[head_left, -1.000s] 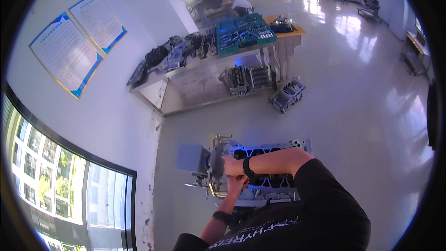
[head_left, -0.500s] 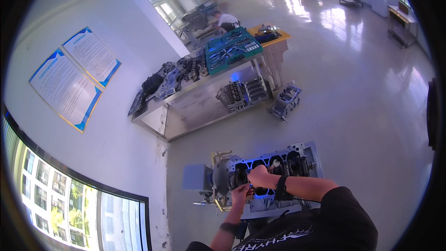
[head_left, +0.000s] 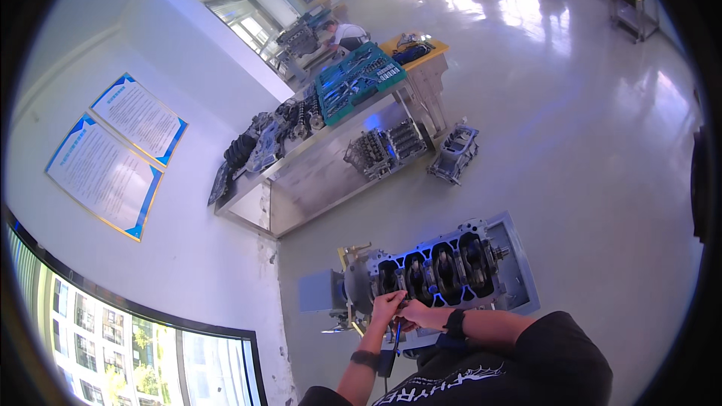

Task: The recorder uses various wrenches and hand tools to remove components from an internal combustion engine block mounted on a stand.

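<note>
Both hands meet at the near edge of the engine block (head_left: pixel 440 271), which sits on a stand on the floor. The left hand (head_left: pixel 386 307) curls its fingers against the block's end; the right hand (head_left: pixel 415 314) is closed beside it, on what I cannot tell. Well beyond the block stands a steel worktop (head_left: pixel 316 173) bearing a green tool tray (head_left: pixel 357 79).

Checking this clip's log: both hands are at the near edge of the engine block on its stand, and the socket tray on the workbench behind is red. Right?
Not quite. The head view shows the socket tray is teal-green, not red. The rest holds: left hand and right hand are at the near edge of the engine block.
</note>
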### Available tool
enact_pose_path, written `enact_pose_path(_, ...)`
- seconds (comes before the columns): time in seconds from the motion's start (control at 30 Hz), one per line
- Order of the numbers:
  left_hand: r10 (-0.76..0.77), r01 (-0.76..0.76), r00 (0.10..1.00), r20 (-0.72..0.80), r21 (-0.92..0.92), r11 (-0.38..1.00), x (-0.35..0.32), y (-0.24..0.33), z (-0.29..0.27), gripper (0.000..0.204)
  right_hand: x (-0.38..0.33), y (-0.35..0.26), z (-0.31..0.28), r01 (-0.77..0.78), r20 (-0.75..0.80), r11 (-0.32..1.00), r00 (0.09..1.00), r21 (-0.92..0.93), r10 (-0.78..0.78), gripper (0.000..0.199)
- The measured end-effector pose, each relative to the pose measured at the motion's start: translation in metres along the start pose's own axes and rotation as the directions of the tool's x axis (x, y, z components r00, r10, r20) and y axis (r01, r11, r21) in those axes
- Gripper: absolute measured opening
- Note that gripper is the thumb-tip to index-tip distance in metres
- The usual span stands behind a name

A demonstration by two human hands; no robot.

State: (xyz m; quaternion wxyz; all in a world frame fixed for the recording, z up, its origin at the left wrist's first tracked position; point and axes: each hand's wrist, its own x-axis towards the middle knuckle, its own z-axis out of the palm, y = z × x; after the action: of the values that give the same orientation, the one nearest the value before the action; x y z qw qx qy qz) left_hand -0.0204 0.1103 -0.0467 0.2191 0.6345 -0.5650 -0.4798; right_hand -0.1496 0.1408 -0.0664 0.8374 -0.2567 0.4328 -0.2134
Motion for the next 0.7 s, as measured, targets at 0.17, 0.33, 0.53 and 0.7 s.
enact_pose_path(0.17,-0.055,0.087,0.991,0.118,-0.283,0.955,0.003,-0.03,-0.015,0.039,-0.004,-0.008,-0.015,-0.018,0.247,0.998,0.969,0.066,0.002,0.021)
enact_pose_path(0.33,-0.134,0.243,0.96,0.246,-0.494,0.835,-0.002,-0.025,-0.013,0.06,0.004,-0.049,-0.043,0.133,0.182,0.794,0.983,-0.594,-0.028,0.035)
enact_pose_path(0.53,-0.151,0.253,0.957,0.247,-0.46,0.851,0.004,-0.031,-0.013,0.079,-0.014,-0.129,-0.023,0.131,0.13,0.001,0.981,-0.991,-0.143,0.054)
enact_pose_path(0.7,-0.14,0.244,0.961,0.24,-0.487,0.839,0.006,-0.032,-0.015,0.08,-0.018,-0.143,0.008,0.15,0.269,-0.592,0.956,-0.792,-0.118,0.046)
